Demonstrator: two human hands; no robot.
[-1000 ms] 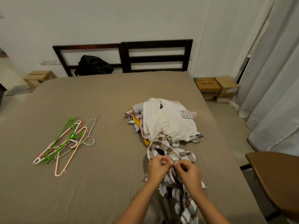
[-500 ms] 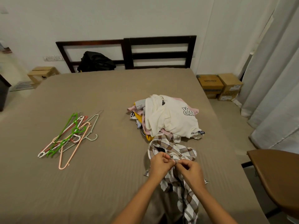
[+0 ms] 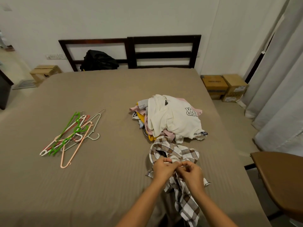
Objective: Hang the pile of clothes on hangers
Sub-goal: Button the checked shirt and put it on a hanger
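The left hand [image 3: 162, 169] and right hand [image 3: 190, 174] each pinched the plaid shirt [image 3: 186, 153] on the bed [image 3: 101, 185], fingers hiding exactly what part. Its tail ran out of sight below. The clothes pile [image 3: 172, 118] sat just beyond it, the hangers [image 3: 72, 135] tangled well apart to the left.

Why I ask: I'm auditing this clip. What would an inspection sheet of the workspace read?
Surface: bed with a taupe sheet, flat.
Job's things: pile of clothes right of centre; checked shirt in front of it; hangers heaped on the left, apart from the clothes.
Clutter: black bag against the headboard.
Grips: left hand and right hand, close together, both pinch the checked shirt.
Cables: nothing seen.
Surroundings: cardboard boxes on the floor right of the bed; curtain at right; another box on the floor at left.
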